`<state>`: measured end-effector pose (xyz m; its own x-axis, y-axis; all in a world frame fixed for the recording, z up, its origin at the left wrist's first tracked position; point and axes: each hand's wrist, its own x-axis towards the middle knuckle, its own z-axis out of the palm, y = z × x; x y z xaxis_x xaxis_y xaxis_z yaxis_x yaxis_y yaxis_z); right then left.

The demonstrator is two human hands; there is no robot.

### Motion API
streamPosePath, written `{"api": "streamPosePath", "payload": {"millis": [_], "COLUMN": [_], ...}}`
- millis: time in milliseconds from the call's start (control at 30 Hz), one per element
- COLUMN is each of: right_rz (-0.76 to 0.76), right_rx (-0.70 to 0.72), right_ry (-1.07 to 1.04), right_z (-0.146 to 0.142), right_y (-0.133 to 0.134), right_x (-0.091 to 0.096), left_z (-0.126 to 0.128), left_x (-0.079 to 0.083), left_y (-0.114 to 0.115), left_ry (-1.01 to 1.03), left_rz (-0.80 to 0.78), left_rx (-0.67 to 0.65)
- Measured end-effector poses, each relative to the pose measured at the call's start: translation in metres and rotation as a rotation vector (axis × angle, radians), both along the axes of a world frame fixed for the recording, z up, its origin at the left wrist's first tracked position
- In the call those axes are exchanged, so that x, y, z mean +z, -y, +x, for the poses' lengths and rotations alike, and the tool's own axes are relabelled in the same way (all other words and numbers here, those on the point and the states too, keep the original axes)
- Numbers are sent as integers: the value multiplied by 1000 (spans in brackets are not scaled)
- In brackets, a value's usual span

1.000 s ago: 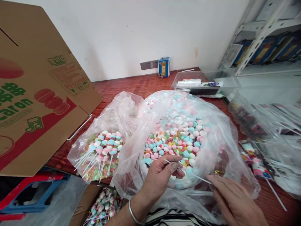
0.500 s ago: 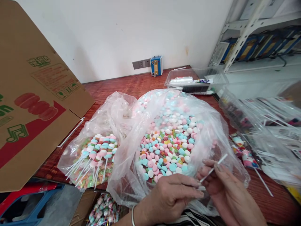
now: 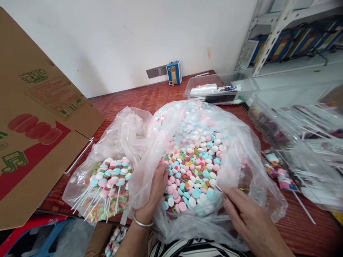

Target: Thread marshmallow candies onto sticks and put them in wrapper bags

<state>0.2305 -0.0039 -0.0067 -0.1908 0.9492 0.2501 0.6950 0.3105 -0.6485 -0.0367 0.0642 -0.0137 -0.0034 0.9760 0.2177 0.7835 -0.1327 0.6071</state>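
Thin white stick (image 3: pixel 219 188) is poking out by the right edge of the round pastel pink, blue and white candies (image 3: pixel 196 193), right hand's (image 3: pixel 246 211) fingers pinching it. Left hand (image 3: pixel 158 182) is reaching in at the candies' left side, can't tell if those fingers are gripping one. Cloudy, floppy plastic bag (image 3: pixel 146 178) is bunching around everything on the reddish wooden worktop (image 3: pixel 118 93), so imo a loose fold could be snagging the stick.
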Motion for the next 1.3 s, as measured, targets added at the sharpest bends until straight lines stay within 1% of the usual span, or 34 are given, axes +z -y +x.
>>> {"api": "streamPosePath", "payload": {"millis": [100,200,300,400,500,600,667,767,867,1000,1067,1200,1300], "right_rz": [44,58,49,12,-59,-124,-149,-176,-208,-269,-284,-290,-306], "right_rx": [61,116,133,132,130,145,155,167,178,201,208,233,255], "right_ry": [115,151,158,165,159,129,127,141,143,154,161,165,172], "right_z": [-11,-19,-23,-23,-24,-27,-28,-30,-31,-31,-31,-34,-36], "right_y": [-3,-8,-10,-11,-11,-12,-14,-17,-20,-22,-23,-27,-31], "right_x": [-2,-1,1,2,1,1,1,2,3,3,2,1,1], "left_z": [13,23,23,14,3,-6,-8,-7,-5,-5,-8,-15,-17], "left_x": [-1,2,6,11,15,14,12,11,13,16,16,15,16], "left_y": [0,0,0,3,2,-9,-20,-34,-39,-35,-31,-26,-28], "left_ry": [-70,-129,-88,61,333,592,655,652,630,585,551,451,381], "left_rz": [-35,-61,-90,-148,-222,-291,-314,-333,-380,-468,-486,-440,-408], "left_rx": [-33,-26,-18,8,67,142,161,157,157,137,130,142,109]}}
